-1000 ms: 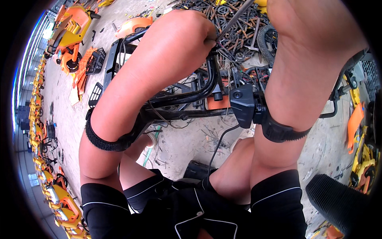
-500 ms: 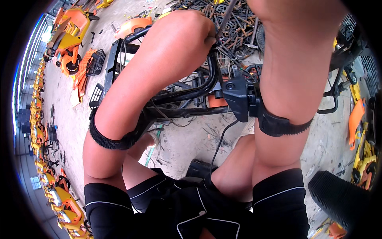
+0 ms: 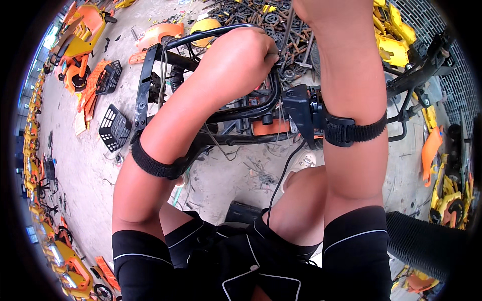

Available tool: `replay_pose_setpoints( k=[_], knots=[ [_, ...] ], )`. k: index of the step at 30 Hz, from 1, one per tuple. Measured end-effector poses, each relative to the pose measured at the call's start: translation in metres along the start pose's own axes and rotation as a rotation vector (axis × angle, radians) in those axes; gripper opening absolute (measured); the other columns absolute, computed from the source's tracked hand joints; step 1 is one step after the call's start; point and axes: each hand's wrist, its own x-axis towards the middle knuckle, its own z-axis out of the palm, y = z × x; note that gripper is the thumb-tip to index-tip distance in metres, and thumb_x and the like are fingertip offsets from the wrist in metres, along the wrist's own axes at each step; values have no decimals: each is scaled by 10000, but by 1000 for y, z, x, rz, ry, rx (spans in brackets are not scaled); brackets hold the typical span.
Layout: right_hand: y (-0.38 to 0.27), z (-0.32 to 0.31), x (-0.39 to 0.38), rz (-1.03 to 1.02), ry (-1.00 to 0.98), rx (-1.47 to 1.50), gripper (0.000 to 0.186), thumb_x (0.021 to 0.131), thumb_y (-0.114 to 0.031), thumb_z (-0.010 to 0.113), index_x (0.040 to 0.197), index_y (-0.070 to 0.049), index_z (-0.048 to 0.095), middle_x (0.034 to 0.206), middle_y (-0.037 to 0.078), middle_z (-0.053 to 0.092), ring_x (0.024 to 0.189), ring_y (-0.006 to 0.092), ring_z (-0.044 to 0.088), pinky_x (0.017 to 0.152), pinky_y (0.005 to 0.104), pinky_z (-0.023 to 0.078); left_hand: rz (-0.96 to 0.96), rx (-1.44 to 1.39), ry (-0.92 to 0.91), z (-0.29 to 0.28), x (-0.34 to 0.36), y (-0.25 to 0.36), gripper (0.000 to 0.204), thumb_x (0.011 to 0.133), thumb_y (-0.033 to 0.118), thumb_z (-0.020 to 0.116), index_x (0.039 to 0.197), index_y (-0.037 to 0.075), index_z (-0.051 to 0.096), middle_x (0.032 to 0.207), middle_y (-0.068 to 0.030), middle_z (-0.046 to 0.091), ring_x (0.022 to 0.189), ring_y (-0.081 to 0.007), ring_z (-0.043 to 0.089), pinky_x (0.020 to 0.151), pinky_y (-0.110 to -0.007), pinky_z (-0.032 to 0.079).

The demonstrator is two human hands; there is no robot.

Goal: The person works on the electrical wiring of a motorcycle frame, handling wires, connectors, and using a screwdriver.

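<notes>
A black tubular vehicle frame [image 3: 241,114] lies across in front of me, its bent tubes passing beneath both forearms. My left hand [image 3: 258,47] is closed over its far side, its fingers curled around a thin metal rod [image 3: 288,31] that slants up and away. The rod's lower end is hidden by the frame. My right hand [image 3: 309,9] reaches past the top edge of the picture; only its heel and wrist show, so its fingers and anything in them are hidden. A black plastic housing [image 3: 298,108] is fixed to the frame beside my right forearm.
Beyond the frame is a heap of dark metal parts [image 3: 251,14]. Black crates [image 3: 114,129] and an orange-yellow scooter body [image 3: 83,35] stand on the left, with a long row of yellow vehicles at the rim. Yellow panels [image 3: 394,47] and a ribbed black object [image 3: 422,243] are on the right.
My right forearm has shifted left and straightened. The left fist has dropped slightly, the rod still at its fingers. The view has swung a little, showing more of the right side.
</notes>
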Motion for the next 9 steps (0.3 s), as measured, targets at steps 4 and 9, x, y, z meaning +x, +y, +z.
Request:
replay_pose_setpoints(
  k=[4, 9],
  knots=[
    [2, -9, 19, 34, 51, 12, 470, 990, -526, 386, 854, -90, 496, 545, -60, 283, 438, 39, 316, 398, 188, 247, 17, -5, 31, 2, -4, 0, 141, 799, 91, 626, 875, -13, 683, 782, -155, 598, 813, -342, 600, 738, -412, 482],
    [21, -51, 21, -184, 66, 299, 474, 986, -538, 375, 814, -105, 462, 542, -59, 291, 425, 36, 324, 377, 184, 248, 28, 102, 12, 1, -4, 0, 145, 798, 111, 640, 885, 20, 711, 807, -116, 622, 859, -306, 613, 760, -399, 498]
  ],
)
